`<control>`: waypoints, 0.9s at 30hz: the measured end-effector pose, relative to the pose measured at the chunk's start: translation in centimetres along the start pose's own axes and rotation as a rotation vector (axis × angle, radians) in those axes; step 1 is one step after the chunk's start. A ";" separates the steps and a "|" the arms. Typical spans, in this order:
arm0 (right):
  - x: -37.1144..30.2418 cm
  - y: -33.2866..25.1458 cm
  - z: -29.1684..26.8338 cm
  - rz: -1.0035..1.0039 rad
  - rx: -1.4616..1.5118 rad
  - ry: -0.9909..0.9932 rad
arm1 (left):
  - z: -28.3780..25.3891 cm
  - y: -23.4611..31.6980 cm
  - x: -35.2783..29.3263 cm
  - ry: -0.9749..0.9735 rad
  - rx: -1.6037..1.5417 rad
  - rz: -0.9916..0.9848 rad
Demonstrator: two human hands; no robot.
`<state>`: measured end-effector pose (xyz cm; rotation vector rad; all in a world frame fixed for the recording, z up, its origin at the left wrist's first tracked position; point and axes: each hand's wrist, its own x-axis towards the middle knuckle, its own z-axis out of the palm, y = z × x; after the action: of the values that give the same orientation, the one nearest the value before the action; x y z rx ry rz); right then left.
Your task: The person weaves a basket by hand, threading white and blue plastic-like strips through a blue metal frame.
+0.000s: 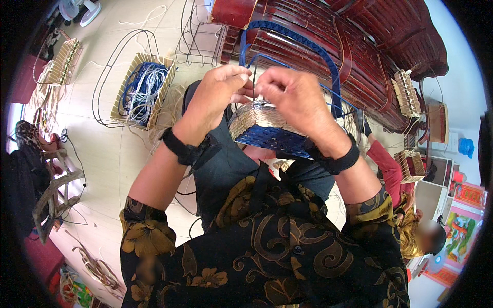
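Note:
A woven basket rests on my lap, with pale weaving along one band and dark blue weaving below. Its tall arched handle is wrapped in blue. At the basket's rim my left hand is closed, thumb against fingers. Close beside it, my right hand is curled in a pinch, its fingertips near the same spot. A thin dark wire stands upright between the two hands. What either hand pinches is too small and covered to make out.
On the floor at left stands a slatted basket full of blue and white strands. A bare wire frame stands by the dark red wooden bench. Another person sits at right. A wooden chair is at far left.

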<state>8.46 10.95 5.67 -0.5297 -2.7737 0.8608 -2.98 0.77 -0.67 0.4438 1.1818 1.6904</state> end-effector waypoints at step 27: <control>-1.9 4.5 -0.4 -0.339 -0.228 0.137 | -2.0 0.9 -1.6 -0.182 -0.376 -0.148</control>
<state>11.58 13.85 3.25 -0.1348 -2.7345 0.4217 -4.14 -1.67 -0.45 0.2625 0.7261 1.6578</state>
